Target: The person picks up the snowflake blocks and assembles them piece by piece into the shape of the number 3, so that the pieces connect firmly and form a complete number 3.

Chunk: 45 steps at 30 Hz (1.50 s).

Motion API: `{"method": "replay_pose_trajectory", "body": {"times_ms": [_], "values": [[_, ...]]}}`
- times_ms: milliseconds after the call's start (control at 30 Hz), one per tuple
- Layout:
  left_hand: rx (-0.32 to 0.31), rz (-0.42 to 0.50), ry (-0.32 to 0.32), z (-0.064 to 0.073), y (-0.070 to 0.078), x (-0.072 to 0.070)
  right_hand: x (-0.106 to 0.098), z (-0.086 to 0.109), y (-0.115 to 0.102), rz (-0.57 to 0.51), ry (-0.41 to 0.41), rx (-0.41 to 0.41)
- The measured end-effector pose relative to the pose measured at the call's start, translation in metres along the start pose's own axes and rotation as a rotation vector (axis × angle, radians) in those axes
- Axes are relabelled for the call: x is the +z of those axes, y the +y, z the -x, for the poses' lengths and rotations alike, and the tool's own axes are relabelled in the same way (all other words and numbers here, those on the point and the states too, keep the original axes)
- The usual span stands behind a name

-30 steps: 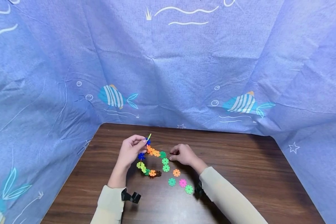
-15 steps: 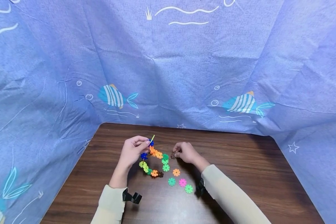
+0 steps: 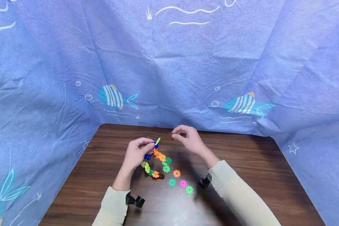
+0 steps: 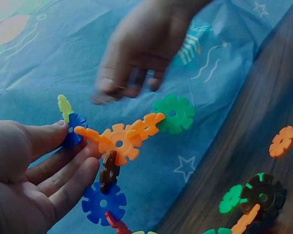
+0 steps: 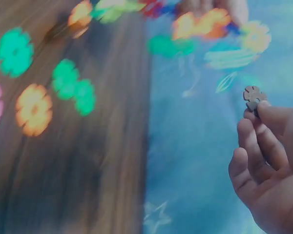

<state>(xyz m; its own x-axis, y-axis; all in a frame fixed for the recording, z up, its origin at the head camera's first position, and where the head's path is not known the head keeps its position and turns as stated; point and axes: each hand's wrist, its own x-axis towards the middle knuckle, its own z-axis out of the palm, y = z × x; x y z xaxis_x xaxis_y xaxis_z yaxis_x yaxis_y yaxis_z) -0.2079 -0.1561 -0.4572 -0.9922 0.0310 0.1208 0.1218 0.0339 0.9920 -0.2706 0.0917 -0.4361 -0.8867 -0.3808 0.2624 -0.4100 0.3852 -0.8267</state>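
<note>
My left hand (image 3: 137, 153) pinches a blue snowflake disc (image 4: 76, 131) between thumb and fingers, at the upper end of a linked chain of notched plastic discs. A yellow disc (image 4: 64, 106) slots into that blue one and sticks up. From there the chain runs through orange discs (image 4: 119, 144) to a green disc (image 4: 173, 113), with a brown disc and another blue disc (image 4: 103, 204) branching below. Raised to the right of the chain, my right hand (image 3: 189, 139) pinches a loose brown snowflake disc (image 5: 254, 95) by its edge, its other fingers loosely bent.
On the wooden table (image 3: 243, 175), a loose orange disc (image 3: 176, 173), teal disc (image 3: 172, 183), pink disc (image 3: 183, 184) and green disc (image 3: 189, 190) lie in front of the right arm. A blue fish-print cloth (image 3: 169, 94) hangs around the table's back and sides.
My right hand has taken a brown disc from beside the chain and lifted it up and back. The left hand has shifted slightly right, still holding the chain's end.
</note>
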Motion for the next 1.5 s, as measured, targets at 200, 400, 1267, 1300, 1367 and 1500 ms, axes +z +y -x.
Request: {"method": "replay_pose_trajectory", "body": {"times_ms": [200, 400, 1267, 1300, 1367, 1500], "values": [[0.012, 0.013, -0.018, 0.001, 0.000, 0.004, 0.005, 0.001, -0.023, -0.086, -0.004, -0.066], [0.006, -0.009, -0.022, 0.003, -0.003, 0.004, 0.009, 0.001, -0.025, -0.013, -0.003, -0.113], [0.023, -0.114, -0.049, 0.011, 0.009, 0.012, 0.010, -0.004, -0.027, 0.133, -0.077, -0.176], [0.037, -0.135, -0.057, 0.011, 0.008, 0.012, 0.009, -0.004, -0.026, 0.104, -0.081, -0.156], [0.071, -0.158, -0.068, 0.009, 0.006, 0.011, 0.007, -0.003, -0.024, 0.059, -0.088, -0.137], [0.110, -0.126, -0.074, 0.006, 0.003, 0.009, 0.010, -0.005, -0.027, 0.009, -0.110, -0.171]]}}
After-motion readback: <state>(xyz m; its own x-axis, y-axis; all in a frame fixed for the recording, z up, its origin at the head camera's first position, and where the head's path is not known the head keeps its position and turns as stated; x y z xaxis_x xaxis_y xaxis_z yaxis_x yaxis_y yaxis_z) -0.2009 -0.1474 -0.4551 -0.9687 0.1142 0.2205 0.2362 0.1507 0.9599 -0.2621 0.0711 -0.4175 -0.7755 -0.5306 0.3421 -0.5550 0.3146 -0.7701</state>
